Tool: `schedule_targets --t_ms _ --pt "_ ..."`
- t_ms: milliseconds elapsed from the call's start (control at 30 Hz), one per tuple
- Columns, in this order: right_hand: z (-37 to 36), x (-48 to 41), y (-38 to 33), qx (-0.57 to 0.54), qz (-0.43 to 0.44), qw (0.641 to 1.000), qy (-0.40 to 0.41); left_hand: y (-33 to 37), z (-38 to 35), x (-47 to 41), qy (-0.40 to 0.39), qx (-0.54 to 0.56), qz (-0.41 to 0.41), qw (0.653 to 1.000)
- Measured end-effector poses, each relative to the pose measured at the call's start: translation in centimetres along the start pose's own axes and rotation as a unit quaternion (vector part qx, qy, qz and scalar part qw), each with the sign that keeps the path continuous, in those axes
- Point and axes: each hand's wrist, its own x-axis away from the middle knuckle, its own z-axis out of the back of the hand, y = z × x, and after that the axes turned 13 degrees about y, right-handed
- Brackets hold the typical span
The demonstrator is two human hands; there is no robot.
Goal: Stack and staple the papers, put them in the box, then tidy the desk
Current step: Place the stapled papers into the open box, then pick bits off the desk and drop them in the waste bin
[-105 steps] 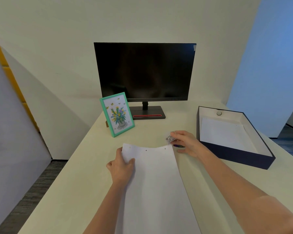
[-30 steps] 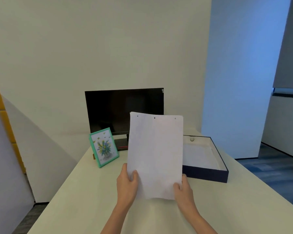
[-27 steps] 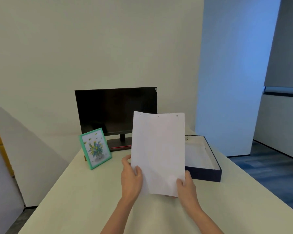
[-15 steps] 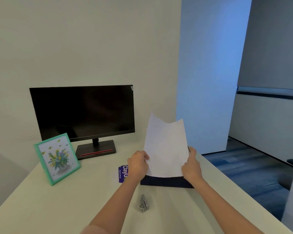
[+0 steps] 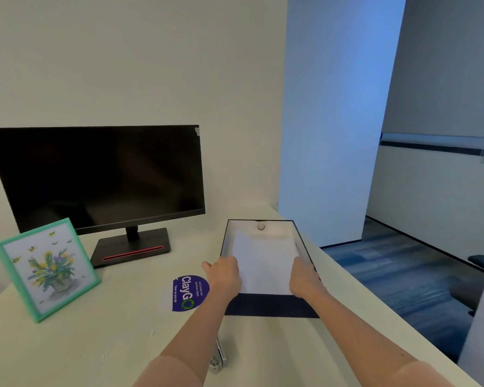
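Note:
The white stapled papers lie low inside the dark blue box on the desk's right side. My left hand grips the papers' near left corner at the box's left wall. My right hand grips their near right corner by the right wall. A small round button sits at the box's far end. The silver stapler lies on the desk under my left forearm, partly hidden by it.
A black monitor stands at the back left on its base. A teal picture frame leans at the left. A purple ClayGo sticker is on the cream desk. The desk's right edge drops to blue carpet.
The papers, held upright above the desk a second ago, have been tipped forward and lowered into the box. Both hands moved forward and right with them, and my view turned right.

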Motion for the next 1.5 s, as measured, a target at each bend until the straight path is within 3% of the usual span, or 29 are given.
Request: schedule_targets --t_ms 133,300,467,633,900,1200,1500 --pt "0.1 0.6 -0.2 0.065 -0.006 0.998 -0.005 -0.1 0.1 0.0 0.002 -0.060 -0.044 0.997" --pt "1.3 1.9 -1.7 0.074 0.076 0.993 0.053 -1.1 2.2 1.2 0.041 0.037 -0.050 0.997" --pt "2.2 5.8 -4.2 0.007 0.171 0.983 0.073 -3.9 6.0 4.8 0.074 0.145 -0.003 0.987" --pt "1.1 11.8 -6.8 -0.089 0.221 0.969 0.067 -10.2 9.2 9.7 0.095 0.172 0.064 0.978" --pt "-4.2 20.1 -10.8 -0.218 0.264 0.939 -0.041 -20.5 9.5 18.0 0.101 0.187 0.176 0.961" --pt "-7.5 21.2 -13.3 -0.157 0.255 0.940 -0.161 -25.8 8.5 21.5 0.104 0.219 0.260 0.934" --pt "-10.7 18.8 -14.8 -0.058 0.328 0.922 -0.198 -26.4 8.1 21.8 0.150 0.301 0.286 0.897"
